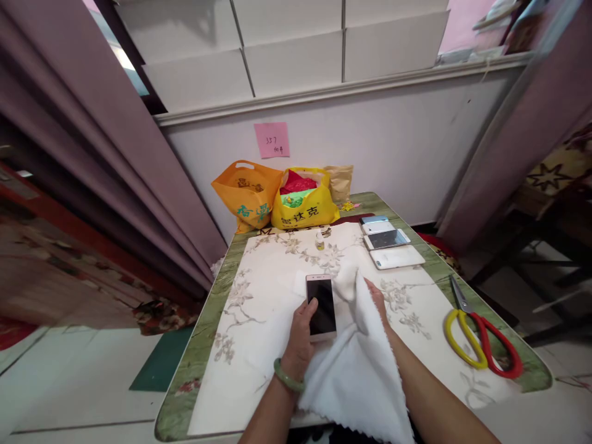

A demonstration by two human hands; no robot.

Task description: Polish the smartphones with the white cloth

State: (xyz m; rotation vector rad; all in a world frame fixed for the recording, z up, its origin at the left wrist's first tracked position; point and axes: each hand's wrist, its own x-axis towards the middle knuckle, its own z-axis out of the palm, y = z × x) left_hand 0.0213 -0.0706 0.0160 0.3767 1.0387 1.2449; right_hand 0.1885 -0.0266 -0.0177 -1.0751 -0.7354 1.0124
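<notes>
My left hand (300, 339), with a green bangle on the wrist, is closed round a rose-gold phone (320, 306) with a dark screen, thumb on its left edge. My right hand (378, 300) pinches up a fold of a white cloth (358, 370) just to the right of the phone. The cloth drapes from that hand down over the table's near edge. Both hands are above a floral table cover (259, 296).
Several phones (387, 242) lie in a row at the far right of the table. Yellow-and-red scissors (481, 336) rest on the right side. A small bottle (319, 240), an orange bag (247, 197) and a yellow bag (305, 206) stand at the far end by the wall.
</notes>
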